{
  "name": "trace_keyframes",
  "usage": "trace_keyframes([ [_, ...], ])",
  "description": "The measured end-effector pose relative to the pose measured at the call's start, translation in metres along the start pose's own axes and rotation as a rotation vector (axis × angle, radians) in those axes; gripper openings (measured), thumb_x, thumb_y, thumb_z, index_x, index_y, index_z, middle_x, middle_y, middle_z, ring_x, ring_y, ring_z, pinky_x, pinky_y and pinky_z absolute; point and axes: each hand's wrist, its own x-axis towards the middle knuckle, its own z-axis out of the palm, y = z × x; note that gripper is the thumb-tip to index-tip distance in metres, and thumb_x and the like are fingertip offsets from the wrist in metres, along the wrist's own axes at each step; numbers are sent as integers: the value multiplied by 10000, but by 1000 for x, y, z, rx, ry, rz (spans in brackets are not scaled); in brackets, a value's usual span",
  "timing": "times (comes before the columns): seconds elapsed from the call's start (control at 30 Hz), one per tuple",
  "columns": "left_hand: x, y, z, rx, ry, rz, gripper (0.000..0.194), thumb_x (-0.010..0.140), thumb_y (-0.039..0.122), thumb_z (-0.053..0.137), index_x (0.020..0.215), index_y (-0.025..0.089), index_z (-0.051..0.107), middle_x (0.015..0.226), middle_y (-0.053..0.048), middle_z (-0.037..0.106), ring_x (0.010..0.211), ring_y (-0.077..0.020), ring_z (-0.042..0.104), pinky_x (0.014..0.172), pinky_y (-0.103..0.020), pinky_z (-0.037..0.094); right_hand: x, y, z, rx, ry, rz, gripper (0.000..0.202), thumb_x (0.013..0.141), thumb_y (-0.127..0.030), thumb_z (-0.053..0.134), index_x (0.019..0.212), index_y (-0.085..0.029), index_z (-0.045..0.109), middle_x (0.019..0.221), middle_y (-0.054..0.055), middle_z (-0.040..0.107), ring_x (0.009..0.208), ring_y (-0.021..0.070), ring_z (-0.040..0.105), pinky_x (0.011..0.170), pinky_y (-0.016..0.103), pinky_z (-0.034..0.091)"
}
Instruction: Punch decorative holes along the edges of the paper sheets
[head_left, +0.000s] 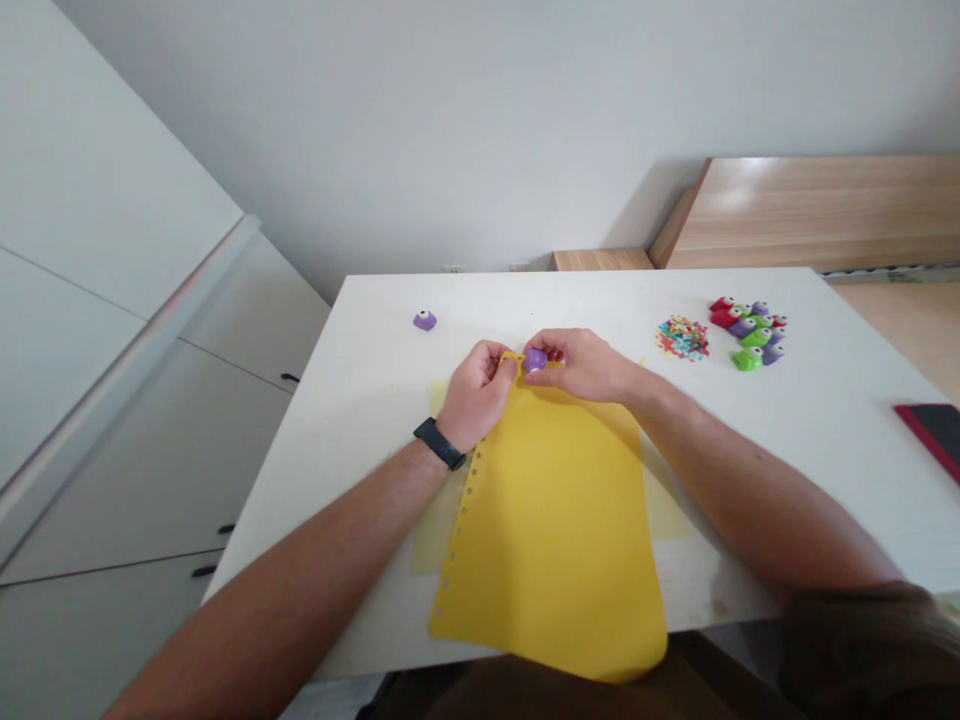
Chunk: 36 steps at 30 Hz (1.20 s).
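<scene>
My right hand (581, 362) is closed around a small purple craft punch (535, 360), which sits at the far edge of a yellow sheet of paper (562, 530). Pinched between the thumb and fingers of my left hand (480, 385) is the far left corner of that same sheet. Small holes run along the sheet's left side, and its near end hangs over the table edge toward me. Under it lies a paler yellow sheet (435, 535), mostly covered. Whether the punch is pressed down I cannot tell.
Another purple punch (424, 320) stands at the back left of the white table (300, 480). At the back right are a pile of colourful paper cut-outs (682, 338) and several red, green and purple punches (750, 330). A dark red-edged object (930, 435) lies at the right edge.
</scene>
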Motion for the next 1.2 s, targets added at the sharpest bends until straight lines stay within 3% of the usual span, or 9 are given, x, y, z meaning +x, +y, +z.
trace_keyframes([
  [0.67,1,0,1,-7,-2,13,158,928,358,610,955,206,577,847,-3,635,736,-142,579,670,-268,450,0,-6,5,-52,62,-6,164,794,-278,707,923,-177,719,849,15,709,766,148,600,712,260,431],
  [0.93,-2,2,-1,26,-50,23,498,764,465,812,1142,209,614,1016,-52,717,882,-194,668,782,-314,520,-1,-6,4,-78,67,-48,259,731,-98,583,931,-178,725,842,13,714,764,150,597,709,259,426],
  [1.2,0,-2,-5,-5,-151,0,538,730,422,844,1193,215,663,1076,-67,744,959,-229,691,854,-359,543,-3,-7,3,-9,38,-1,185,758,-172,647,929,-180,719,852,18,714,764,153,599,702,260,442],
])
